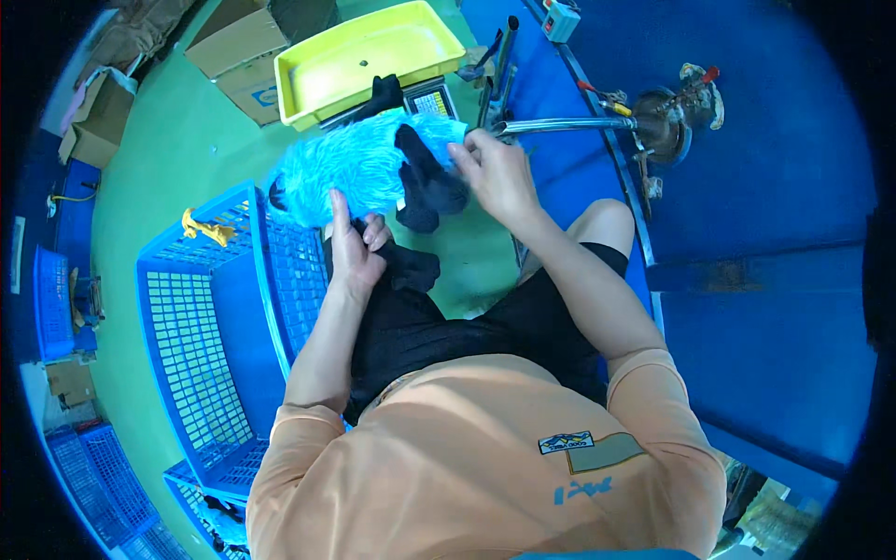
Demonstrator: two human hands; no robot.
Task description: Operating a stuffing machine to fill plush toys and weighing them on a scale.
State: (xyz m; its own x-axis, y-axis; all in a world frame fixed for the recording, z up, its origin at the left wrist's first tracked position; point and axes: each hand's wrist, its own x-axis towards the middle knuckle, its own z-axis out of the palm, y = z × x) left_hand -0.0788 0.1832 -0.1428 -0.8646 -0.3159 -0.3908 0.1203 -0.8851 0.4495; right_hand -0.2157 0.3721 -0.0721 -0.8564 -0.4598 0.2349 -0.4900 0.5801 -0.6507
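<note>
A bright blue, shaggy plush toy skin [350, 166] with black fabric limbs [431, 187] hangs in front of me, above my lap. My left hand [357, 259] is closed on its lower edge, thumb laid on the blue fur. Another black limb [411, 269] droops beside that hand. At the skin's right end, my right hand [502, 179] pinches the edge with bent fingers. Close above the right hand is the open end of a shiny metal tube [565, 124], which sticks out from a blue machine panel [747, 168]. Whether the skin touches the tube I cannot tell.
A yellow tray [373, 49] rests on a scale with a keypad [431, 99] ahead. Blue plastic crates [207, 373] stand at my left, a yellow cloth piece [207, 229] over one rim. Cardboard boxes [245, 65] sit far left. Round metal fitting [663, 126] on the panel.
</note>
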